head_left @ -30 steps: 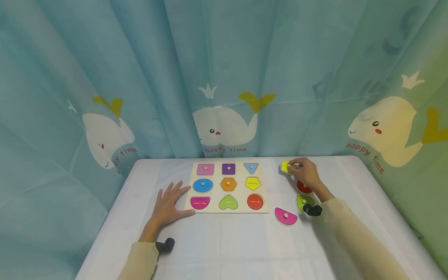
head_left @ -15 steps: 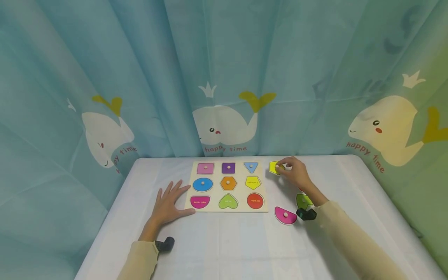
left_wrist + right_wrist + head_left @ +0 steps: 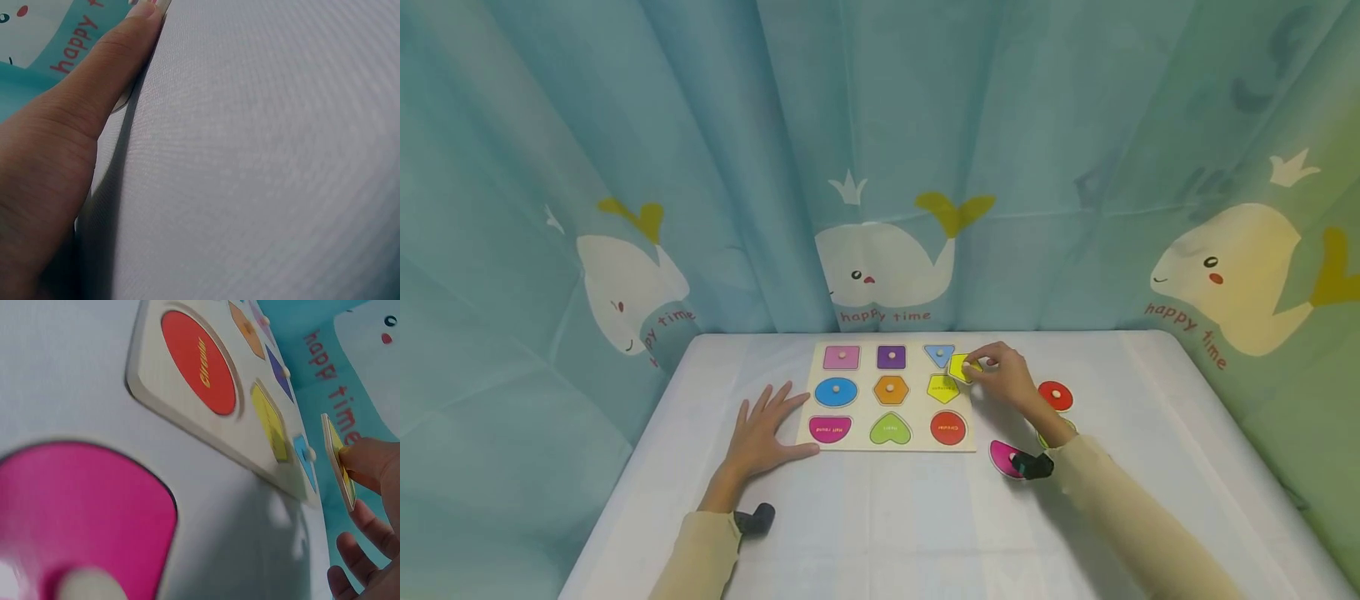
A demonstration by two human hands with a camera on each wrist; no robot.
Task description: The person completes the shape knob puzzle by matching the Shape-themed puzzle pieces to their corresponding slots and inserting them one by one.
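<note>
My right hand pinches a yellow pentagon puzzle piece by its knob. In the right wrist view the pentagon piece is tilted, held above the board's edge. Below it in the head view lies the yellow "Pentagon" recess of the wooden shape board. The piece overlaps the blue triangle there. My left hand lies flat with fingers spread, fingertips and thumb at the board's left edge. The left wrist view shows mainly its thumb along the white cloth.
A red circle piece, a green piece partly behind the right wrist, and a magenta half-round piece lie right of the board. Knobbed pieces fill several recesses, including a blue oval. A whale-print curtain hangs behind the table.
My right hand has carried the yellow pentagon piece leftward from the table's right side to over the board's right edge, uncovering the red circle piece. The left hand stays in place.
</note>
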